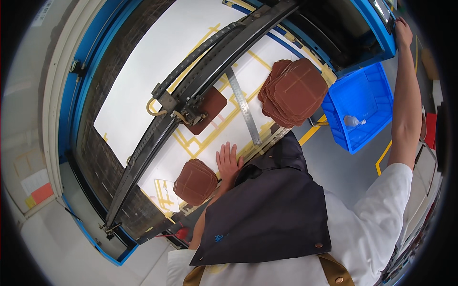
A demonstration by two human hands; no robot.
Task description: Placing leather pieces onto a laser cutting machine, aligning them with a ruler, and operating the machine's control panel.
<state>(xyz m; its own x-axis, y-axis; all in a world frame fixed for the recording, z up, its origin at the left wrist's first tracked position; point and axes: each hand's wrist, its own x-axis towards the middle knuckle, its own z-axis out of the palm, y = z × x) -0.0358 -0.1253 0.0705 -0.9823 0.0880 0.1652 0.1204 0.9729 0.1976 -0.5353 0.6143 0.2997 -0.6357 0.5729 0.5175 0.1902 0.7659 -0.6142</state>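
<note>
My left hand (228, 161) lies flat with fingers spread on the front part of a white sheet (148, 71). Just left of it is a small stack of brown, leather-like rounded pieces (195, 182). A larger, uneven stack of the same pieces (296, 90) sits farther right. One single brown piece (212, 109) lies on the sheet, partly hidden under the machine head (187, 113). My right arm reaches far out to the machine's control panel (383, 15). There my right hand (404, 32) touches the panel's edge, its fingertips mostly hidden.
A black gantry beam (191, 90) crosses the blue-framed machine bed. A steel ruler (243, 106) lies between the stacks, among yellow tape lines. Below the panel, a blue plastic crate (339, 125) holds a small clear bottle (354, 121). Yellow stripes mark the floor.
</note>
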